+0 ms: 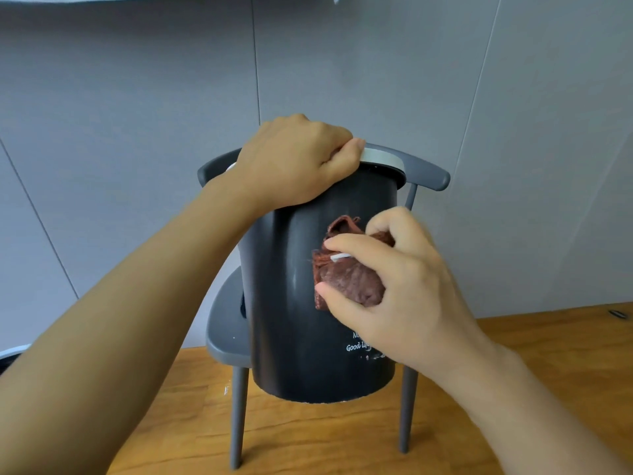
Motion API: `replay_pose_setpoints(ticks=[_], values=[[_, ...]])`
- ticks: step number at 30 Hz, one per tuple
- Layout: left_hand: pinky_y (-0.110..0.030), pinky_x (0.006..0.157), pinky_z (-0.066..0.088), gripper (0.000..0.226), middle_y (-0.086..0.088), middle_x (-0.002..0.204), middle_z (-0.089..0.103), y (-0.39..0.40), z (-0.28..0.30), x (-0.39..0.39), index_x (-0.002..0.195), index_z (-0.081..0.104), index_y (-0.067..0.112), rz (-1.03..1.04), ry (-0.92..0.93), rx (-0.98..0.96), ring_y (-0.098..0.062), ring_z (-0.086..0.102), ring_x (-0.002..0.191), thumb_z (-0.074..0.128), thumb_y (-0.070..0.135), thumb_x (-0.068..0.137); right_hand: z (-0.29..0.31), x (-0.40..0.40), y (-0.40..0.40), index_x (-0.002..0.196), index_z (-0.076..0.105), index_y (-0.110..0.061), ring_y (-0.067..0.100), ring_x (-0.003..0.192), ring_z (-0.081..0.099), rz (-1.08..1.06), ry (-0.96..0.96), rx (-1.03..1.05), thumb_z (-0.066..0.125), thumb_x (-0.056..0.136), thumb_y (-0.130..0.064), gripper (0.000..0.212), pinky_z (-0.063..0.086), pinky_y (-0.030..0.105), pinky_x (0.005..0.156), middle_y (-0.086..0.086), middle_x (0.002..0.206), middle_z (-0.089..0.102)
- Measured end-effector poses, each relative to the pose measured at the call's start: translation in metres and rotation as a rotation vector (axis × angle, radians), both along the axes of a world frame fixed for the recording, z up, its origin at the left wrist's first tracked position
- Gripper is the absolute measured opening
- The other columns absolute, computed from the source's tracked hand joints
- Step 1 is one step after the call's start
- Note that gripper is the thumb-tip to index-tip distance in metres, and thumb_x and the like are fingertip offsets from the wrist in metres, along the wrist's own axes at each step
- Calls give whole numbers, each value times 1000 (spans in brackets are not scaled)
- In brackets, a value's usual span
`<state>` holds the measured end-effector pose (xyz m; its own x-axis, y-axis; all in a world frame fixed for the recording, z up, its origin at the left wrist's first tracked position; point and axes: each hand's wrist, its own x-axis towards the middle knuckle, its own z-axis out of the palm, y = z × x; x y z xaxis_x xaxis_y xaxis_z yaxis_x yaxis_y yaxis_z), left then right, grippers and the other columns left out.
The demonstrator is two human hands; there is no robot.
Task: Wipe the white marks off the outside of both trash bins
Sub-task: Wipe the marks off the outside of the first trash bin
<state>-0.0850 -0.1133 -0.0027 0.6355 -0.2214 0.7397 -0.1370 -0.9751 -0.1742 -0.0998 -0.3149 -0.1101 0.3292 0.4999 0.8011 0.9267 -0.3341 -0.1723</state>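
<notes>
A dark grey trash bin (pixel 294 303) with a light grey rim ring (pixel 383 158) is held in mid-air in front of a chair, tilted toward me. My left hand (pixel 294 159) grips its top rim, fingers curled over the edge. My right hand (pixel 394 289) holds a crumpled brown cloth (pixel 352 279) and presses it against the bin's side. White lettering (pixel 358 346) and a few small white specks show low on the bin, partly hidden by my right hand. Only one bin is in view.
A grey chair (pixel 222 323) stands right behind the bin, its curved backrest (pixel 431 173) at rim height. The floor is wooden (pixel 308 440). A grey panelled wall (pixel 137 132) closes off the back. A small dark object (pixel 618 314) lies on the floor at far right.
</notes>
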Motion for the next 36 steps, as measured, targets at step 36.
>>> replay_pose_setpoints(ticks=[36], values=[[-36,56,25,58,-6,53,34,33,-6,21,65,31,13,112,-55,-189,-30,36,58,31,61,98,-33,7,-13,105,75,-22,17,93,54,100,78,-161,80,77,-36,31,55,35,72,-3,103,48]])
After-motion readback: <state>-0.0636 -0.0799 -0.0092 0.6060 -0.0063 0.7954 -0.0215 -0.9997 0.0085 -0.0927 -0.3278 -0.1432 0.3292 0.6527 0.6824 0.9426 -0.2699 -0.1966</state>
